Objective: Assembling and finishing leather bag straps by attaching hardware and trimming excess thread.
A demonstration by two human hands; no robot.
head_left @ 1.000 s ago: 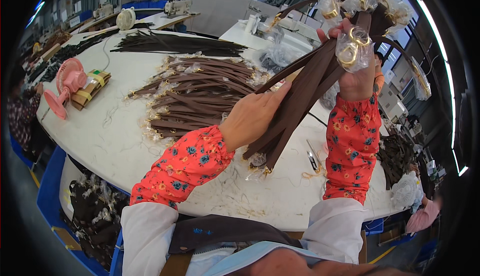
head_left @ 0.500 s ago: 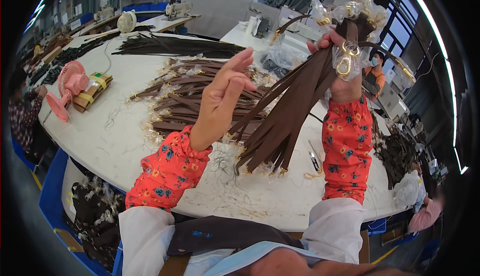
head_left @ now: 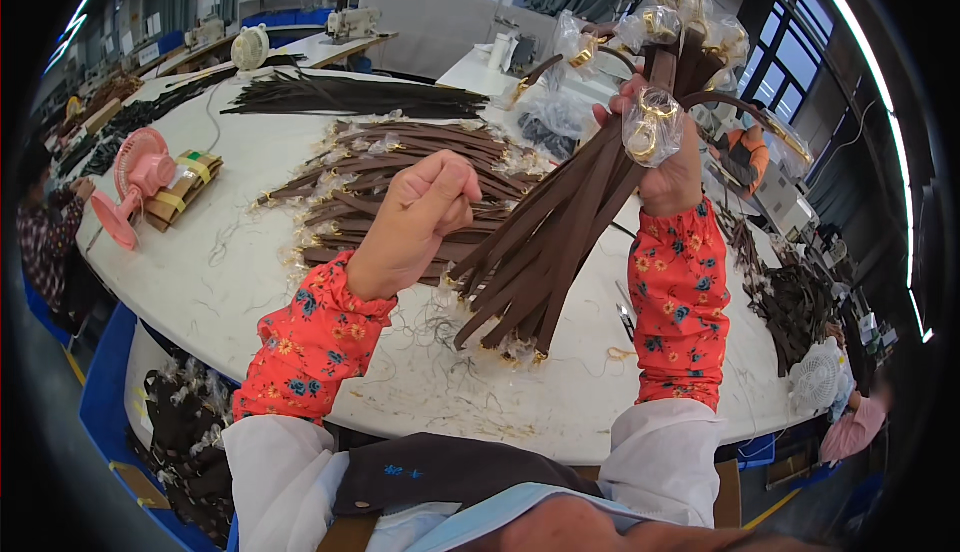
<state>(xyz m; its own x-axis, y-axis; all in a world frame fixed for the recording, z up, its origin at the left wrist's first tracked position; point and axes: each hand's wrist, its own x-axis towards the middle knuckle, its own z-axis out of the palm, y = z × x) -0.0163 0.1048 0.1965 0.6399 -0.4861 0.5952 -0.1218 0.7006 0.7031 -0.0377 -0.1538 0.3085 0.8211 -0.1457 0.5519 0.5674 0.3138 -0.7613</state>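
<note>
Head view: brown straps (head_left: 560,242), gold-clasped.

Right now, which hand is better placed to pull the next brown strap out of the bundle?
Left. The left hand is closed but holds nothing beside the strap bundle; the right hand grips its top.

Strap tops (head_left: 668,62) behind plastic wrapping

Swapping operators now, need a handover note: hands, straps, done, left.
Right hand: raised, gripping a bundle of brown straps near their plastic-wrapped gold clasps; the free ends hang over the white table.
Left hand: closed in a fist beside the bundle, apparently empty.
Done: one bundle gathered.
Left: a pile of brown straps lies loose on the table, a darker pile behind it.
</note>
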